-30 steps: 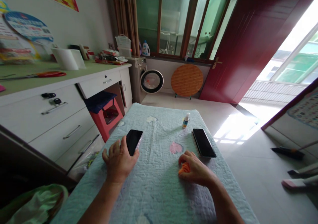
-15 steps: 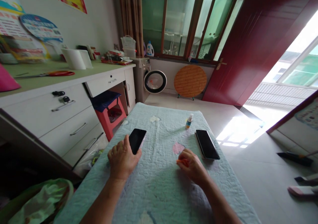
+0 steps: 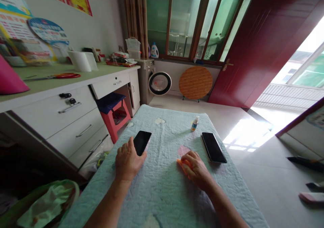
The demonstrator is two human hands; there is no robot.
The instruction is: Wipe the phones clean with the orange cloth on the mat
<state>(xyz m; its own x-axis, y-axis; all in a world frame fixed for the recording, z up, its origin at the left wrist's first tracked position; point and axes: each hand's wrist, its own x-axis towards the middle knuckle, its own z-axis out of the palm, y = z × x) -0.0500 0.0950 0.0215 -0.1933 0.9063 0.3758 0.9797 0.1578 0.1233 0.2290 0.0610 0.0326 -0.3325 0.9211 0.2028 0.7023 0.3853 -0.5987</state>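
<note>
My left hand [image 3: 129, 162] grips a black-screened smartphone [image 3: 142, 142] by its near end, thumb on the right edge and fingers along the left. The screen faces up. My right hand [image 3: 197, 169] is closed around a small orange cloth [image 3: 182, 164], low over the table cover; part of the cloth pokes out left of the fingers. To the right of that hand lies a second smartphone [image 3: 214, 147], dark screen up, on something pale and flat. Beyond it stands a small spray bottle [image 3: 194, 123] with a white top and orange-yellow lower part.
A pale blue quilted cover [image 3: 162, 194] drapes the table. At left are a white drawer desk [image 3: 73, 120], a red stool [image 3: 115, 116] and a green bin [image 3: 73, 194]. A washing machine [image 3: 144, 76] with its door open and a round wooden tabletop [image 3: 195, 83] stand beyond.
The orange cloth shows more, spread out to the left of my right fingers. My left hand keeps its hold on the phone. The whole view has shifted slightly.
</note>
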